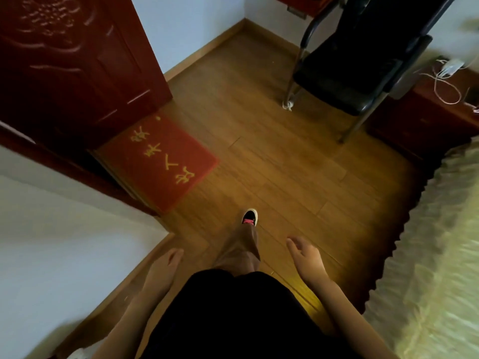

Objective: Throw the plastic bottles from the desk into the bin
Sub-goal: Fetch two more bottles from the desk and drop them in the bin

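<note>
Floor [272,151] glossy wood planks; door [77,68] carved lacquered wood; mat [158,161] rough red pile

A red mat [160,161] with yellow characters is laid on the wooden floor [272,156] before a dark red door [72,66]. A black chair [357,73] is set near the far wall. White cables [445,84] are strewn on a cabinet [425,123] beside a bed [435,255].
</note>
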Motion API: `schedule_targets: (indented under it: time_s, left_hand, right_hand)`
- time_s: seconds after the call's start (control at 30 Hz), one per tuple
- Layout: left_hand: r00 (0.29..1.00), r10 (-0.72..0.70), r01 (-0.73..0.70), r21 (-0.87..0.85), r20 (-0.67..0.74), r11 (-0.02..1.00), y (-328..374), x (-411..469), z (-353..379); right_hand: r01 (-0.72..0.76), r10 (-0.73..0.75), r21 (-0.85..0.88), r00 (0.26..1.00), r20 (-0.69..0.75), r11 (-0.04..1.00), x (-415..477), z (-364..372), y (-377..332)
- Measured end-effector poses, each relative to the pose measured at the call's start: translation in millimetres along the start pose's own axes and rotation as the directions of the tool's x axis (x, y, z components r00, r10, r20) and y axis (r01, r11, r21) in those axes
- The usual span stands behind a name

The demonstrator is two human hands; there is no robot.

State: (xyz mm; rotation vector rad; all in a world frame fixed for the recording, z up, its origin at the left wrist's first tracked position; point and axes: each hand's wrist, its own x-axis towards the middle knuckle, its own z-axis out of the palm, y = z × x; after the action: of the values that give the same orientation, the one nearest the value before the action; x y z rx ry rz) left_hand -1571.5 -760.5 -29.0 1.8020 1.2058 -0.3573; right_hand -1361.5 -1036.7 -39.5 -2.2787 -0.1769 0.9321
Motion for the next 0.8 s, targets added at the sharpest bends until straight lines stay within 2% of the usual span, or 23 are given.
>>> schedule_targets:
  time_s: [0.13, 0.23, 0.33, 0.47, 0.63, 0.8]
  left_hand:
    - [0.995, 0.058, -0.059, 0.011, 0.075, 0.998, 78, 78, 1]
    - [0.983, 0.123, -0.125, 0.01, 0.134, 0.992, 163, 136, -5]
    - [0.961, 0.215, -0.223, 0.025, 0.173, 0.975, 251, 191, -14]
    - [0.941, 0.266, -0.282, 0.052, 0.208, 0.958, 350, 250, -20]
    - [0.948, 0.218, -0.238, 0.061, 0.231, 0.969, 417, 316, -7]
    - [0.979, 0.116, -0.132, 0.09, 0.168, 0.987, 471, 373, 4]
  right_hand:
    - [-0.028, 0.029, 0.007, 0.998, -0.056, 1.0, 71, -44, -25]
    - [-0.077, 0.083, 0.049, 0.99, -0.116, 0.996, 116, -90, -50]
    - [-0.111, 0.115, 0.04, 0.985, -0.125, 0.993, 160, -135, -72]
    - [-0.172, 0.18, 0.063, 0.973, -0.141, 0.983, 216, -179, -94]
    - [-0.228, 0.236, 0.075, 0.965, -0.112, 0.971, 303, -221, -118]
    - [-0.155, 0.157, 0.035, 0.986, -0.048, 0.987, 425, -276, -159]
